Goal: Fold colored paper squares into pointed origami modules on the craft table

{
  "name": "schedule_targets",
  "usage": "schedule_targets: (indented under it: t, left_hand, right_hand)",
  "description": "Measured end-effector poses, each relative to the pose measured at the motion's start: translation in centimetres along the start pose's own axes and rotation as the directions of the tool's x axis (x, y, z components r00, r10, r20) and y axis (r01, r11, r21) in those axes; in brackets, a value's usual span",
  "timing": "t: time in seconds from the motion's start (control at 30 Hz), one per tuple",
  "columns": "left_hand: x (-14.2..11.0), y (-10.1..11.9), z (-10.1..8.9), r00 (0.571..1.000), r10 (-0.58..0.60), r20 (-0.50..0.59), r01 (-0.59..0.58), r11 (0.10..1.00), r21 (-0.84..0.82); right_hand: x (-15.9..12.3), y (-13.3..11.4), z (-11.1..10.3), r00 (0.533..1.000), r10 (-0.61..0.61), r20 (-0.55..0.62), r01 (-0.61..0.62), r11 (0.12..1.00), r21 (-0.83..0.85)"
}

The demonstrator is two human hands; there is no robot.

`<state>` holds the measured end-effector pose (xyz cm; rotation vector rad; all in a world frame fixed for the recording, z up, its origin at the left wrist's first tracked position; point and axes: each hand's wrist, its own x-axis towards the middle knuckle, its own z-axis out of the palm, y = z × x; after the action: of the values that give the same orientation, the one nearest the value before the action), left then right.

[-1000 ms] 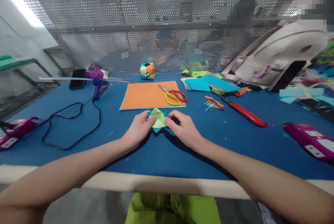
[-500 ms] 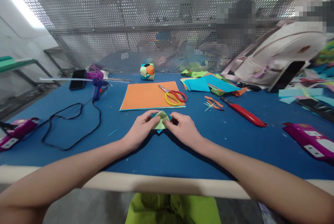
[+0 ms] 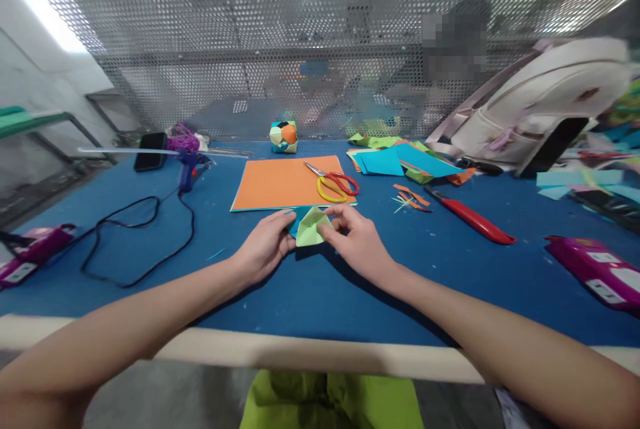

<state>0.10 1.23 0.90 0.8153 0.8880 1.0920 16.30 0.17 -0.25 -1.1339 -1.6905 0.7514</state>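
Observation:
A folded paper piece [image 3: 309,229], light green in front with blue showing at its left, is held just above the blue table. My left hand [image 3: 267,242] pinches the blue part at its left side, fingers closed. With thumb and fingers, my right hand [image 3: 357,239] grips the green part at its right edge. Just beyond the hands lies a stack of paper with an orange sheet [image 3: 275,182] on top. Scissors [image 3: 331,183] with one red and one yellow handle rest on its right side.
A paper cube [image 3: 283,137] stands at the back. On the left are a glue gun [image 3: 187,169] with its cord and a phone [image 3: 151,151]. Rightward lie blue paper sheets [image 3: 415,159], orange scraps [image 3: 413,195], a red cutter [image 3: 477,222], a purple power strip [image 3: 597,272] and a backpack [image 3: 545,109].
The paper piece has been turned, so more of its green face shows and blue now sticks out to the left. My left thumb has moved off the green face onto the blue part.

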Motion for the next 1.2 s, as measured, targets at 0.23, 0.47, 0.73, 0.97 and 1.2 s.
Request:
schedule_targets:
  t: [0.23,0.47,0.73,0.97,1.2]
  left_hand:
    - [0.2,1.2,-0.6,0.991,0.085,-0.102,-0.081,0.996,0.041]
    - [-1.0,0.3,-0.2,0.965,0.255,0.058,-0.260,0.906,0.334]
    - [-0.8,-0.2,-0.5,0.939,0.341,0.041,-0.325,0.843,0.429]
    - [-0.8,0.0,-0.9,0.889,0.457,0.007,-0.362,0.696,0.620]
    - [-1.0,0.1,-1.2,0.824,0.555,0.114,-0.435,0.492,0.754]
  right_hand:
    - [1.4,0.0,-1.5,0.962,0.121,-0.243,-0.114,0.993,0.043]
    - [1.3,1.2,-0.3,0.985,0.094,-0.147,-0.101,0.994,-0.043]
    - [-0.1,-0.7,0.8,0.987,0.111,0.117,-0.143,0.935,0.325]
    - [-0.1,-0.7,0.4,0.981,0.125,0.149,-0.166,0.935,0.312]
    - [-0.5,-0.8,0.2,0.998,-0.002,0.063,-0.007,0.989,0.147]
